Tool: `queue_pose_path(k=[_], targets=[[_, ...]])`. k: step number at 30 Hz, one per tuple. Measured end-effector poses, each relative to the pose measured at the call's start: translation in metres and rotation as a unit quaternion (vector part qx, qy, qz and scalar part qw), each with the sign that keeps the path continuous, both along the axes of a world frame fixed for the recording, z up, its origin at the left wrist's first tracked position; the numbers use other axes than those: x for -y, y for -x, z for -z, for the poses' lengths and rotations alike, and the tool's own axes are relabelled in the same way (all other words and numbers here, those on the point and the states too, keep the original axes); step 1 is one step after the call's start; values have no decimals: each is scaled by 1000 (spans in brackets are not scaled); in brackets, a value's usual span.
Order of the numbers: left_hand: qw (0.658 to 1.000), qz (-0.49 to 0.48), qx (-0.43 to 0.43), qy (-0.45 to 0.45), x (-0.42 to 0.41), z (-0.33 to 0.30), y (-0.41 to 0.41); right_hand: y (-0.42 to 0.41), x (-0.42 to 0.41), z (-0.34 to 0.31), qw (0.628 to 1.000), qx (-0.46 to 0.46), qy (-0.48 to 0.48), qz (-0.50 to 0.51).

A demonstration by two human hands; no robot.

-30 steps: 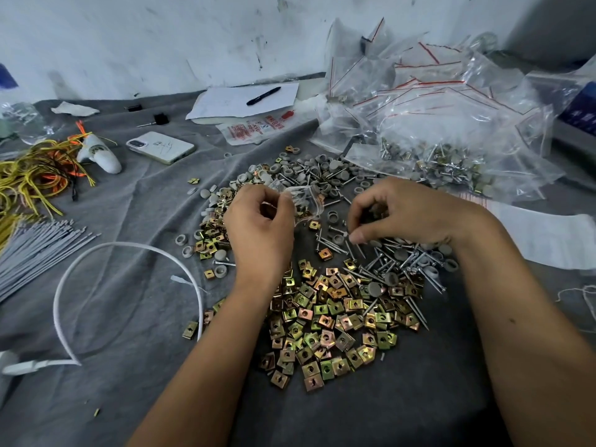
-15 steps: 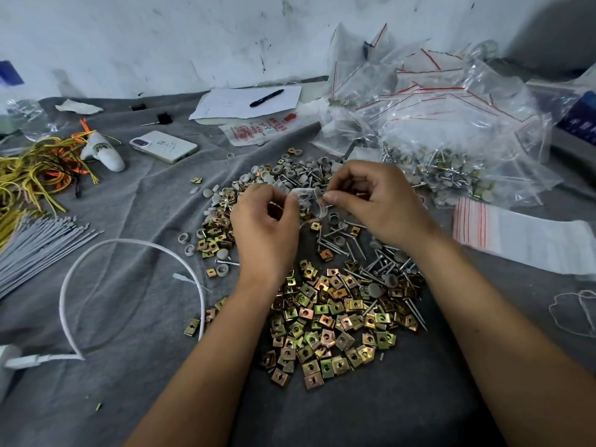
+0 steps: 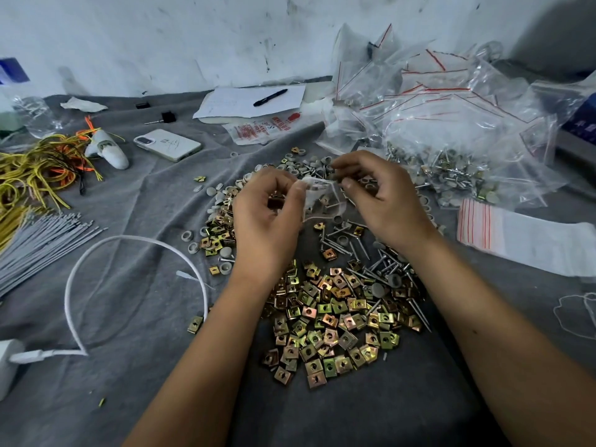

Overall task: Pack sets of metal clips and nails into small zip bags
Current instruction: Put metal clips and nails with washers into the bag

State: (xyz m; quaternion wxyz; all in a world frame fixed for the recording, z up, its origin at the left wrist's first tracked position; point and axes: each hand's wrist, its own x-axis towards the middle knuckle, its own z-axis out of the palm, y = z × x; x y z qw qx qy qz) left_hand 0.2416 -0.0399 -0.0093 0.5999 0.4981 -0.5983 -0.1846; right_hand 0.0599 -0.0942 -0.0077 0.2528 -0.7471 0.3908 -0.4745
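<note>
Pinching the small zip bag [image 3: 322, 201] at its mouth, left hand [image 3: 267, 217] and right hand [image 3: 383, 201] hold it above the clips [image 3: 329, 321] and nails [image 3: 383, 266]. Risk: contents may spill if either pinch slips before sealing.

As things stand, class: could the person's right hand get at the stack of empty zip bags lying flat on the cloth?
Probably yes. The stack of empty zip bags lies open on the cloth just right of the right hand, with nothing between them. But that hand now pinches the small zip bag, so it must let go first.
</note>
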Motion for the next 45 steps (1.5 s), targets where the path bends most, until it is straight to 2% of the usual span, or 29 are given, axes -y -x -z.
queue_pose_path(k=[2, 4, 5, 7, 9, 19, 23, 26, 32, 36, 42, 45], targets=[[986, 90, -130, -49, -2, -5, 0, 0, -3, -2, 993, 14, -80, -90], [943, 157, -278, -99, -4, -8, 0, -2, -7, -3, 970, 36, -171, -168], [924, 167, -324, -115, -4, -9, 1, -3, -9, -4, 960, 47, -204, -187], [898, 170, -381, -139, -4, -9, 0, -4, -11, -5, 952, 52, -217, -208], [884, 170, -405, -158, -3, -9, -1, -5, -13, -6, 955, 53, -191, -219], [903, 106, -364, -200, -2, -7, 4, -9, -13, -5, 977, 129, -122, -118], [900, 146, -347, -220, -2, -3, 8, -8, -10, -5, 963, 216, -140, -73], [906, 168, -287, -262, -1, 1, 12, -8, -8, -5, 952, 259, -157, -32], [925, 171, -219, -258, 1, 6, 8, -10, -3, -2, 938, 308, -153, -35], [930, 167, -202, -258, -1, 6, 10, -9, 0, 0, 950, 280, -135, 22], [923, 186, -231, -245, 0, 8, 10, -11, -1, 0, 976, 155, -99, 114], [932, 198, -194, -235, -1, 8, 8, -15, -5, -1, 982, 128, -69, 120]])
